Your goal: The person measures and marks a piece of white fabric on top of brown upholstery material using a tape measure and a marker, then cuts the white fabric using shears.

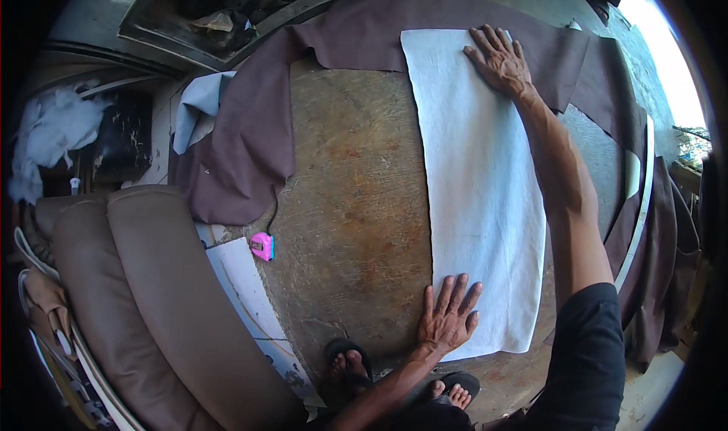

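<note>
A long pale sheet of material, whitish on the side that shows, lies lengthwise on the worn brown board. My right hand rests flat on its far end, fingers spread. At the near end my left hand presses on the sheet's left corner, its fingers apart and pointing away from me. Brown upholstery material runs under the sheet's far end and curves round to the left and right.
A pink tape measure sits at the board's left edge. Brown padded cushions stand at the near left, with white stuffing behind them. On the right, a long pale strip lies beside more folded brown material.
</note>
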Demonstrator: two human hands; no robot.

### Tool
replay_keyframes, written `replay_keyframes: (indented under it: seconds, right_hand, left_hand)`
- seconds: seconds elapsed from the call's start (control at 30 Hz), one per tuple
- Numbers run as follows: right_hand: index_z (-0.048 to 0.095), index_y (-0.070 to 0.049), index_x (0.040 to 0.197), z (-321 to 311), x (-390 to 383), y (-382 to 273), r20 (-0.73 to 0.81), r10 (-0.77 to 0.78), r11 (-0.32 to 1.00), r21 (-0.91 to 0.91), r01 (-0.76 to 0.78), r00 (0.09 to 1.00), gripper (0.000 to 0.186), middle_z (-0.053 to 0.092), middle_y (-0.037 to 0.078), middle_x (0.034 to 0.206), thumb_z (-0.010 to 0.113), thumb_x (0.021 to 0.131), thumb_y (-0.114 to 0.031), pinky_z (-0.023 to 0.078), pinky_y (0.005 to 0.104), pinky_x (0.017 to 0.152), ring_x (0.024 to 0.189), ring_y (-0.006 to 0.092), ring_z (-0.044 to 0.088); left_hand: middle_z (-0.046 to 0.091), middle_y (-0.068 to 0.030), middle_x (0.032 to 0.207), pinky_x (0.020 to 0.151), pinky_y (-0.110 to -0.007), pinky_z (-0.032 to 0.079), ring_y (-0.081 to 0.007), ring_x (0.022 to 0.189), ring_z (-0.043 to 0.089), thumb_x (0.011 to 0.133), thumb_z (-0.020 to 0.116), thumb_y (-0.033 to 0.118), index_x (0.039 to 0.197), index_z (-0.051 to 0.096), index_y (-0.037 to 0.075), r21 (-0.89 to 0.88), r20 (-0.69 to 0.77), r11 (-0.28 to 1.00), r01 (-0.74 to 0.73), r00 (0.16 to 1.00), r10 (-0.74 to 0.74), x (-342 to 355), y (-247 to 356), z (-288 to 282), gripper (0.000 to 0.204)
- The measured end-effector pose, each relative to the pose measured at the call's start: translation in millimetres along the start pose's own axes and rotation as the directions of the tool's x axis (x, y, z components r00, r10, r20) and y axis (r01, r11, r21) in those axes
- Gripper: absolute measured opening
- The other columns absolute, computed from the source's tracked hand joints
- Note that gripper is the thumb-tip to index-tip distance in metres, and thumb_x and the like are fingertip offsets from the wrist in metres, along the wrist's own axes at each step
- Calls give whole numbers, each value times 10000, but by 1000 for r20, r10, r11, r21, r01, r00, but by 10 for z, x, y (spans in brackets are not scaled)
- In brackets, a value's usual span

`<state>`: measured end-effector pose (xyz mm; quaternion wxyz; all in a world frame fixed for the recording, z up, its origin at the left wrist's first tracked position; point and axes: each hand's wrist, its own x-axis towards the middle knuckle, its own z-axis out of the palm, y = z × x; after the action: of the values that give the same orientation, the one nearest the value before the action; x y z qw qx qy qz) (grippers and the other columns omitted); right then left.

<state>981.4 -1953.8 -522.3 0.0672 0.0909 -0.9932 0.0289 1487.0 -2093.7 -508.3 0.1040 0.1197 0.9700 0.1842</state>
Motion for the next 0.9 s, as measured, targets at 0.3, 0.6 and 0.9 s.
replay_keyframes:
  seconds: [0.3,0.6,0.9]
  right_hand:
    - [499,-91,1459,-642,-1979,-727,-379,111,896,438,72,919,511,455,166,1526,617,990,-258,245,528,1196,1478,363,329]
    - [633,-38,1208,-1659,-5739,899,-239,725,688,315,-654,647,304,626,160,1185,627,904,-29,459,448,979,1122,347,578]
    - [529,89,1264,-1940,-7113,1778,312,948,11,-236,-972,-66,413,639,335,1202,542,932,-156,520,528,973,1121,502,630]
  left_hand:
    - [130,-145,1679,1181,-650,151,-359,1540,138,999,506,406,1601,270,238,-96,14,993,-70,997,71,133,-156,-324,668]
    - [140,-168,1672,1140,-631,304,-440,1499,213,844,654,82,1580,319,184,488,-83,591,642,708,-701,96,-3202,-1884,815]
    - [566,-221,1117,921,-480,465,-406,1054,576,809,637,75,1152,641,11,81,-80,938,337,940,-331,-99,-3283,-1981,348]
